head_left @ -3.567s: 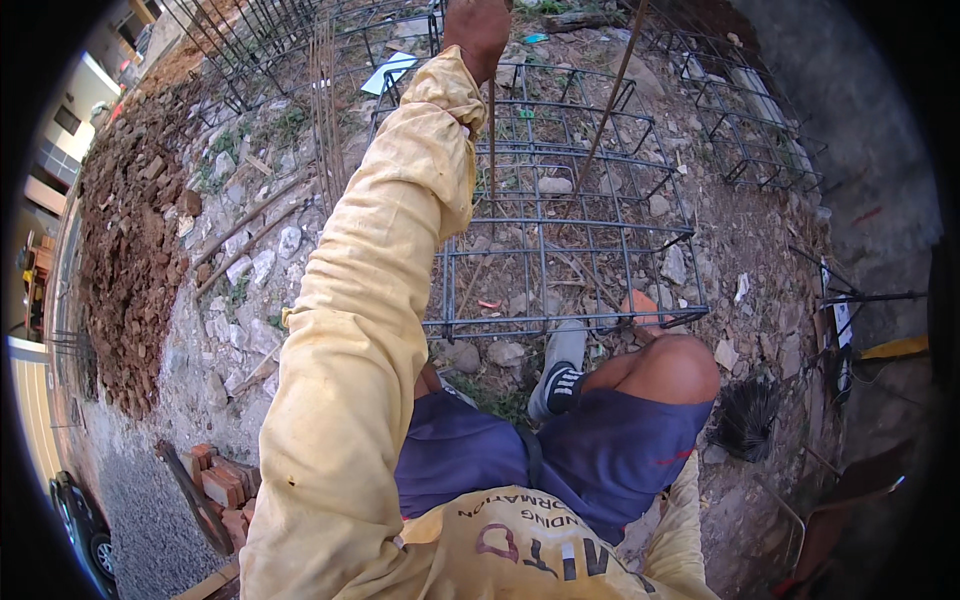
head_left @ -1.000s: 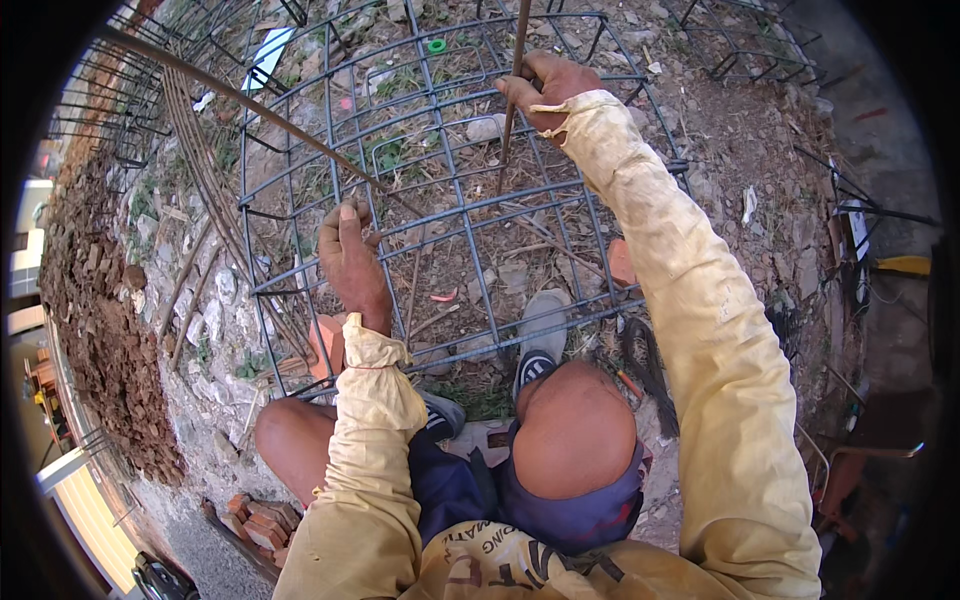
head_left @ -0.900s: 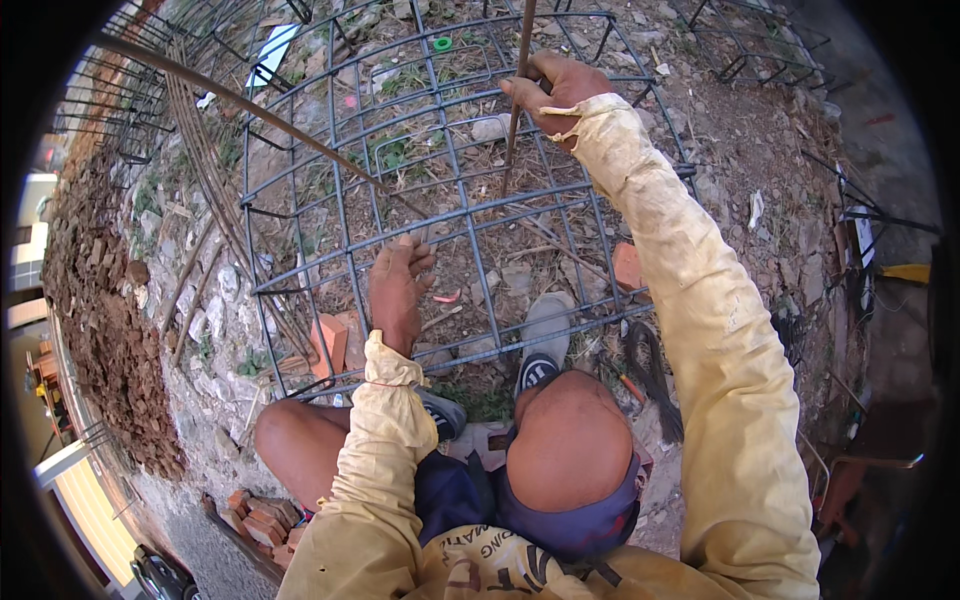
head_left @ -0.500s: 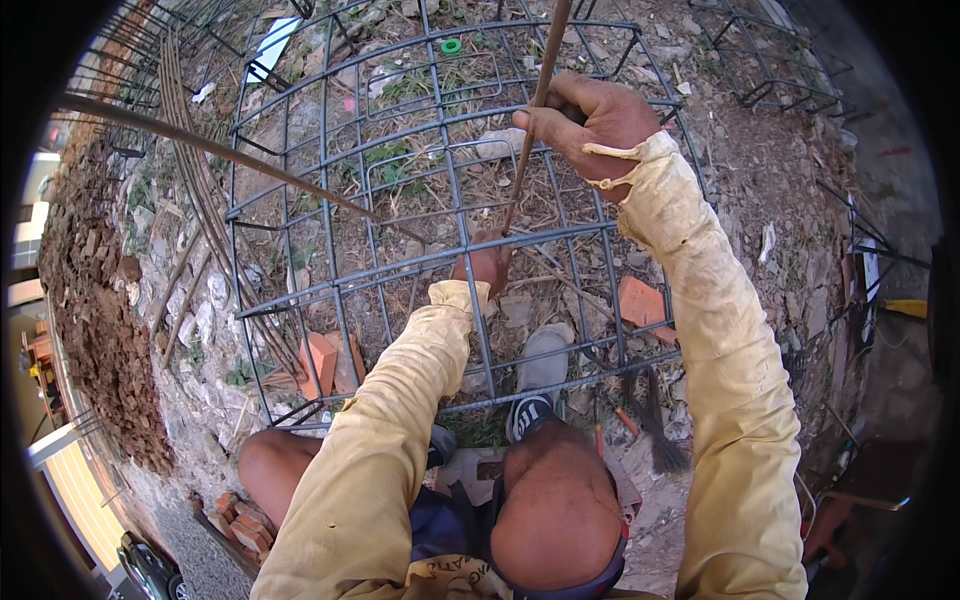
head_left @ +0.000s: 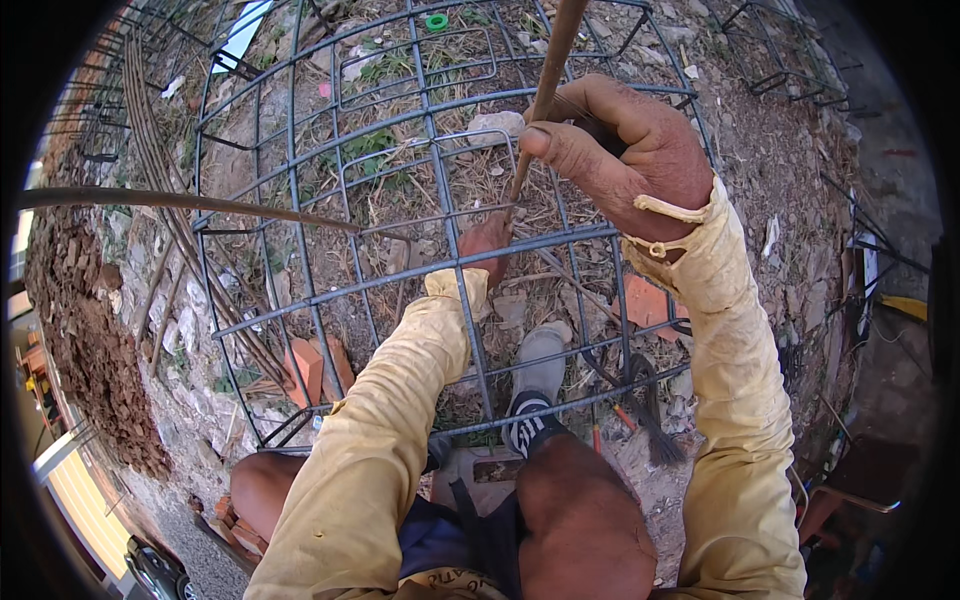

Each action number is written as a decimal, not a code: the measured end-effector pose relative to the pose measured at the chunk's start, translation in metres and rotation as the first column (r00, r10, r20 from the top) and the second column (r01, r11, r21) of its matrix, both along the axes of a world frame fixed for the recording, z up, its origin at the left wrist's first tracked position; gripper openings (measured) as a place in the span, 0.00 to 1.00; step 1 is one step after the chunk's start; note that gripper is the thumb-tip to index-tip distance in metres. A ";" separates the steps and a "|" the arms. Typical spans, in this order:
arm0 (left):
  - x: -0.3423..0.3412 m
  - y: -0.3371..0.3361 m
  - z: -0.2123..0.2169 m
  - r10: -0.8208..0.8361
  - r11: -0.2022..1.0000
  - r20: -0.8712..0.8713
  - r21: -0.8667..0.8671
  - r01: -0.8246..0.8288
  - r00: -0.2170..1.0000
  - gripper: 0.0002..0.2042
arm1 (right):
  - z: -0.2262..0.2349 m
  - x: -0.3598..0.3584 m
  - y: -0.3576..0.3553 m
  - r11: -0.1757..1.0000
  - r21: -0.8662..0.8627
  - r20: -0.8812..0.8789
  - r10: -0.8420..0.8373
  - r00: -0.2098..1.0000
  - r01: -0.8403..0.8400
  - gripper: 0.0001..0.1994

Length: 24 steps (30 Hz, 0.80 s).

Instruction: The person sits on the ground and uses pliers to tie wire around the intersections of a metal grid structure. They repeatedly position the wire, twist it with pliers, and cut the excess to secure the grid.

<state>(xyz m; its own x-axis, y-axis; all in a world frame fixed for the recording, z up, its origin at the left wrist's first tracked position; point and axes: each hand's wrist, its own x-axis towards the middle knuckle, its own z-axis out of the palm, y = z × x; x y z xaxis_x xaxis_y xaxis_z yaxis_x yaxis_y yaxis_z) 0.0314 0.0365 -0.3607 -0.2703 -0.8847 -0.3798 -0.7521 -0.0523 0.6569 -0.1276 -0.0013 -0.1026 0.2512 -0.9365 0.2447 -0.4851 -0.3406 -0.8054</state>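
A cage of tied steel reinforcing bars (head_left: 430, 125) spreads out in front of me over the rough ground. My right hand (head_left: 645, 160) is closed around a long, brown, rusty steel rod (head_left: 556, 70), thumb against it, above the cage's right part. The rod slants down and left to my left hand (head_left: 486, 247), whose fingers are closed at its lower end. A bar of the cage passes over my left wrist, so that hand is below the top bars and partly hidden. Another rod (head_left: 200, 203) reaches in from the left, its tip close to my left hand.
Orange bricks (head_left: 305, 372) lie under the cage's near left corner, and a brick piece (head_left: 650, 305) at its right. A dark brush (head_left: 660, 440) is near my shod foot (head_left: 540, 365). Long bars (head_left: 150, 130) lie at the left, with a soil heap (head_left: 100, 350) beyond.
My right hand has come nearer and a little to the right, still gripping the rod. The left hand stays at the rod's lower end. My knee has shifted right and the view has moved slightly.
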 end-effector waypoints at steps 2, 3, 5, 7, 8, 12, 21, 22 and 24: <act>0.001 0.001 0.000 0.037 0.999 -0.029 -0.036 -0.038 0.999 0.16 | 0.004 -0.012 0.011 0.994 0.081 0.164 -0.085 0.983 0.073 0.15; 0.004 0.004 -0.001 0.060 0.996 -0.044 -0.065 -0.063 0.997 0.16 | 0.012 -0.026 0.024 0.972 0.206 0.245 -0.164 0.956 0.114 0.15; -0.005 0.006 0.001 0.090 0.994 -0.094 -0.053 -0.095 0.991 0.17 | 0.022 -0.064 0.058 0.877 0.373 0.223 -0.401 0.889 0.302 0.15; 0.002 0.001 0.006 0.128 0.992 -0.116 0.029 -0.125 0.985 0.18 | 0.021 -0.112 0.085 0.758 0.613 0.044 -0.315 0.948 0.224 0.16; 0.001 0.003 0.008 0.126 0.991 -0.129 0.062 -0.119 0.984 0.18 | 0.014 -0.137 0.099 0.670 0.707 -0.061 -0.258 0.964 0.224 0.16; -0.006 -0.002 0.001 0.100 0.988 -0.187 0.132 -0.076 0.977 0.19 | -0.063 -0.181 0.139 0.756 0.630 -0.375 0.091 0.922 0.181 0.13; 0.001 -0.017 -0.037 0.075 0.977 -0.283 0.214 -0.013 0.956 0.18 | -0.228 -0.100 0.074 0.688 0.724 -0.544 0.524 0.655 0.051 0.19; 0.004 -0.016 -0.038 0.118 0.970 -0.305 0.239 -0.044 0.945 0.18 | -0.237 -0.090 0.068 0.692 0.722 -0.548 0.552 0.628 0.021 0.19; -0.003 -0.018 -0.037 0.173 0.948 -0.346 0.312 -0.061 0.922 0.18 | -0.243 -0.081 0.059 0.723 0.691 -0.579 0.557 0.596 -0.005 0.19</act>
